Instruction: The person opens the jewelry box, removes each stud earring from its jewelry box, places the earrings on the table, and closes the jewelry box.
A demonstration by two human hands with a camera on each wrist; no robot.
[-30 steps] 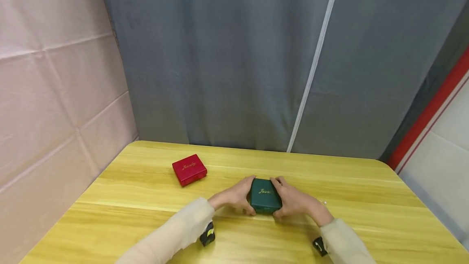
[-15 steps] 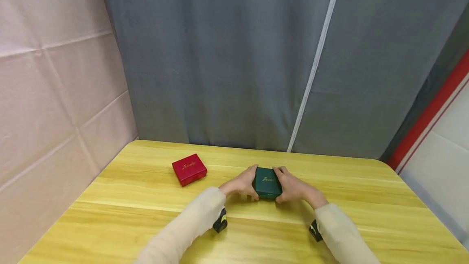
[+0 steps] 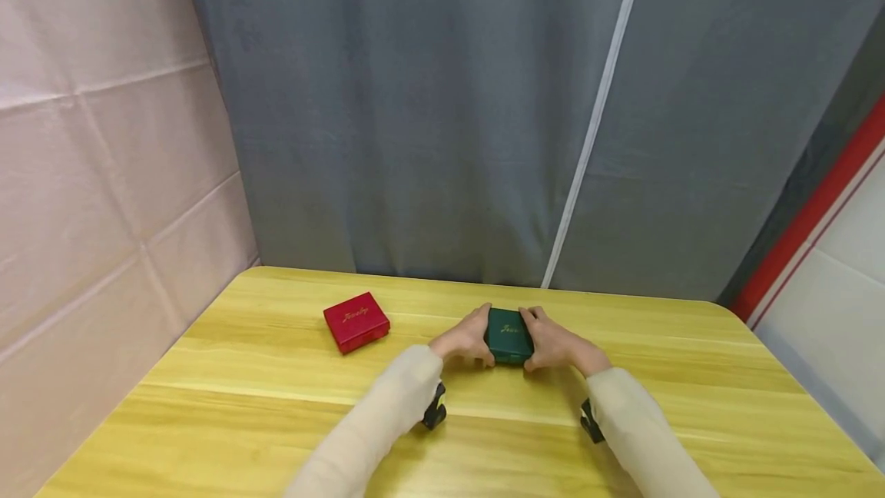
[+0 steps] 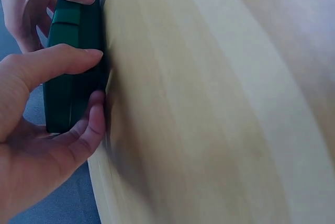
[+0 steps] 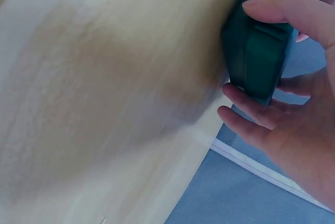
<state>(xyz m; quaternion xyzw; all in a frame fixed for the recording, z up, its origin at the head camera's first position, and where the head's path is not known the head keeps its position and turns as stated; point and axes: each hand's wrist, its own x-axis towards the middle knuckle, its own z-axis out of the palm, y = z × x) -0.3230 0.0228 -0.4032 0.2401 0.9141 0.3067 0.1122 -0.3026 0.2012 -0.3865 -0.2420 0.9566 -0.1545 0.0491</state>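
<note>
A dark green jewelry box (image 3: 509,336) with gold lettering on its closed lid is held between both hands, right at the wooden tabletop. My left hand (image 3: 470,335) grips its left side, thumb along the front and fingers round the far corner. On the opposite side my right hand (image 3: 553,340) holds it the same way, covering part of the lettering. From the left wrist, the thumb presses the front of the green box (image 4: 63,88). The right wrist view has the right hand's (image 5: 303,114) thumb on the box front and fingers round its end.
A red jewelry box (image 3: 356,322), also closed and gold-lettered, lies on the table (image 3: 263,375) to the left of the hands. Behind the table's far edge hangs a grey curtain (image 3: 415,137). A pale cloth wall (image 3: 117,175) stands at left.
Both hands have slid the green box away from the person and slightly to the right, keeping their grip. The red box stays where it was.
</note>
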